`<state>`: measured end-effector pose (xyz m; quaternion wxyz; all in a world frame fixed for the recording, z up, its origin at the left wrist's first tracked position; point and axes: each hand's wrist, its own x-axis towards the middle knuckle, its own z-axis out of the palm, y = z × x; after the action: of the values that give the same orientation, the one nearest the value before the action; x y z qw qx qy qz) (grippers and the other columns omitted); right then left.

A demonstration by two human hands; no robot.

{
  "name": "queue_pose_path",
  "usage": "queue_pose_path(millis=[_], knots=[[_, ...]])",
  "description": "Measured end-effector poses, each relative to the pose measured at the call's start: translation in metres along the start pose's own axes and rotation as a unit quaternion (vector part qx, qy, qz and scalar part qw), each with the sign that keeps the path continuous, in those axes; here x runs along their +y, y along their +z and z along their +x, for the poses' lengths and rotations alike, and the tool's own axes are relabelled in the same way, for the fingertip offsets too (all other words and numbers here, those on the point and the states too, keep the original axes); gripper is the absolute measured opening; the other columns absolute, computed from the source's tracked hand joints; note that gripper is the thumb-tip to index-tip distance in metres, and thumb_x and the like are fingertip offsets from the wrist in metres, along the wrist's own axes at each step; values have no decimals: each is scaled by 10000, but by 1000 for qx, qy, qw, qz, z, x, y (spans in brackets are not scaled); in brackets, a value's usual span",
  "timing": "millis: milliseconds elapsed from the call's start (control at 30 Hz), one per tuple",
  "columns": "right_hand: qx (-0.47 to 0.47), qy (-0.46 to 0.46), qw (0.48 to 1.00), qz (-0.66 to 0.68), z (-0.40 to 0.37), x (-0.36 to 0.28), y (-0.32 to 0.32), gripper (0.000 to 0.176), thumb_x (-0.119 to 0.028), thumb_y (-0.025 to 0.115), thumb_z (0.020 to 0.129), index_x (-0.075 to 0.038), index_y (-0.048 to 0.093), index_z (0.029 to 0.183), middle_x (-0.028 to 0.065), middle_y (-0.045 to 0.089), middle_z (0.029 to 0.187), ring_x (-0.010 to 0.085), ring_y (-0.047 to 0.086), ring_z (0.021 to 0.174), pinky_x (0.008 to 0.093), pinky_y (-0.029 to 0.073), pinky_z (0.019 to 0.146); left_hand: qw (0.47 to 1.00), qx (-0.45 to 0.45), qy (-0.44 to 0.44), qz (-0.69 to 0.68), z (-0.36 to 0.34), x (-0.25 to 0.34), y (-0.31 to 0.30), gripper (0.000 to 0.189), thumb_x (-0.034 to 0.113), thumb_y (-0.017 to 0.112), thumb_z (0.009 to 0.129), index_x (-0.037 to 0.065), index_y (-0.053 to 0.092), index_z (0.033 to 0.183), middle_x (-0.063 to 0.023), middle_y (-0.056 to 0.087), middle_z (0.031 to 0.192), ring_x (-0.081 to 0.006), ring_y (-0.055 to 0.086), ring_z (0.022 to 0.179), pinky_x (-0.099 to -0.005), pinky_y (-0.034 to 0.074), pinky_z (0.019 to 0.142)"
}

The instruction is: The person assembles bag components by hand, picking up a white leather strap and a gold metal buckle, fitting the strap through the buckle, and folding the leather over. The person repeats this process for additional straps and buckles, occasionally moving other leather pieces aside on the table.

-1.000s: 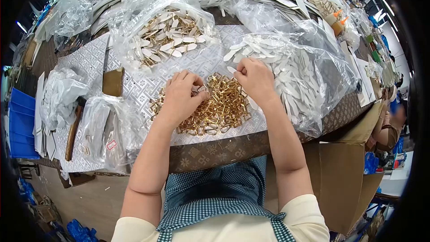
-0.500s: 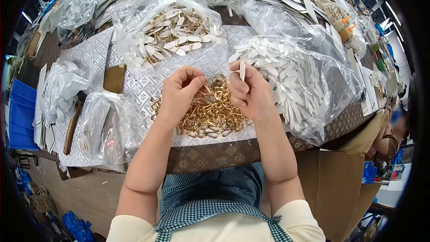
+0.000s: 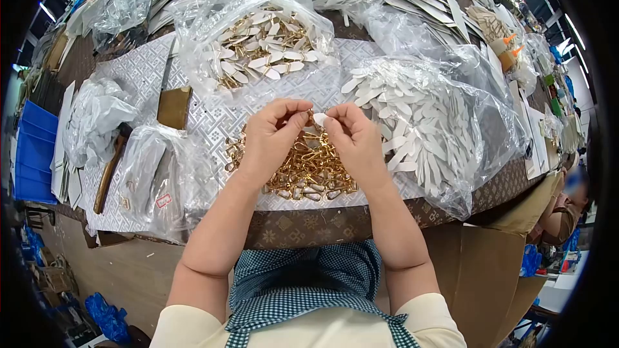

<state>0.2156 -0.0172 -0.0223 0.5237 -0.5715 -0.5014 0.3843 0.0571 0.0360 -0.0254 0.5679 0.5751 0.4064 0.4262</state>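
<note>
My left hand (image 3: 272,138) is closed in a pinch on a small gold snap hook (image 3: 310,118), mostly covered by the fingers. My right hand (image 3: 356,144) pinches a white strap tab (image 3: 320,118) whose end meets the hook between both sets of fingertips. Below the hands lies a heap of gold snap hooks (image 3: 308,171). To the right, many loose white tabs (image 3: 429,113) spill from a clear plastic bag. Beyond my hands, another open clear bag holds white tabs with gold hooks on them (image 3: 267,48).
Left on the table are a hammer (image 3: 109,171), a plastic bag with a red label (image 3: 161,177), a brown block (image 3: 174,108) and a blue bin (image 3: 35,151). Orange-tipped bottles (image 3: 506,57) stand far right. A cardboard box (image 3: 454,277) is below the edge; another person's arm (image 3: 554,216) shows beyond.
My right hand has brought the white tab down and left to the snap hook at my left fingertips. The hands are now together; the whole view has shifted slightly.
</note>
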Motion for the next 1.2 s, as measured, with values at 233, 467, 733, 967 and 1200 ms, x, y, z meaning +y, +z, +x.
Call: queue_pose_path(millis=[233, 467, 733, 967, 1200], knots=[[37, -60, 994, -82, 1, 8, 4, 101, -77, 621, 902, 10, 583, 936, 69, 641, 734, 97, 578, 633, 255, 465, 586, 997, -62, 39, -33, -2, 1, 0, 150, 67, 635, 930, 14, 697, 1055, -28, 680, 932, -88, 628, 816, -223, 528, 701], [-10, -63, 995, -83, -4, -2, 1, 118, -86, 621, 892, 6, 581, 955, 111, 641, 755, 150, 611, 656, 296, 488, 611, 987, -118, -75, -76, 2, 5, -15, 122, 114, 672, 915, 4, 658, 966, -40, 673, 885, -94, 631, 756, -233, 519, 673], [-28, -148, 983, -107, -8, -12, 7, 196, -109, 663, 855, -54, 590, 1028, 93, 677, 869, 230, 688, 752, 325, 535, 678, 990, -128, -51, -40, 1, 7, -16, 107, 106, 626, 901, 3, 617, 874, -16, 629, 768, -67, 589, 676, -216, 486, 610], [1, -182, 975, -126, -8, -9, 10, 212, -77, 705, 825, -27, 618, 1013, 77, 711, 810, 113, 676, 723, 257, 525, 653, 989, -118, -32, -87, -2, 9, -12, 100, 95, 587, 908, 16, 585, 847, -7, 607, 780, -62, 569, 688, -214, 470, 616], [-8, -108, 991, -77, -9, -13, 10, 171, -107, 655, 830, -21, 584, 959, 92, 670, 758, 176, 663, 665, 313, 525, 620, 987, -123, -30, -96, -4, 11, -9, 72, 79, 547, 915, 34, 566, 864, 1, 597, 805, -57, 565, 691, -224, 485, 627]])
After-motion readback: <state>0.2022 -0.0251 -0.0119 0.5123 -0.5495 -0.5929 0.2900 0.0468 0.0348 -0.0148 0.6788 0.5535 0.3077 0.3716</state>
